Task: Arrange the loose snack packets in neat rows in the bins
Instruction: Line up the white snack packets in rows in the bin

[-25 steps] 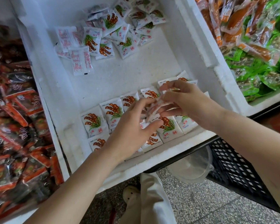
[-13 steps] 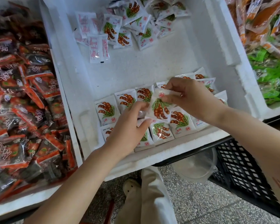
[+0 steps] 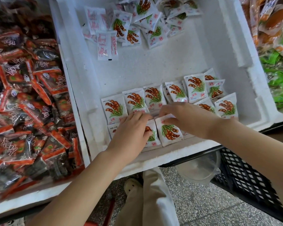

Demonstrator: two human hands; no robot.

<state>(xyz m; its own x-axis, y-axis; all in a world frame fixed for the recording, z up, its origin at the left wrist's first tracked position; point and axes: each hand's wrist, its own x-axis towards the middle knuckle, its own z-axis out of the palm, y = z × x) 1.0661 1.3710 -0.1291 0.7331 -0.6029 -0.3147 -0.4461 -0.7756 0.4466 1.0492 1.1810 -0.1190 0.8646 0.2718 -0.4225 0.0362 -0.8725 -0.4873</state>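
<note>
I saw a matt, grainy white foam bin, glossy, crinkled plastic-film packets, a black plastic lattice crate, a clear smooth plastic jug and a speckled stone floor.

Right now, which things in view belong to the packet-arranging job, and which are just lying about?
In the job: left hand resting on the neat rows; right hand pinching a front-row packet; loose pile; white foam bin.
Lying about for now: red packets; green packets; black crate; clear tub.
</note>
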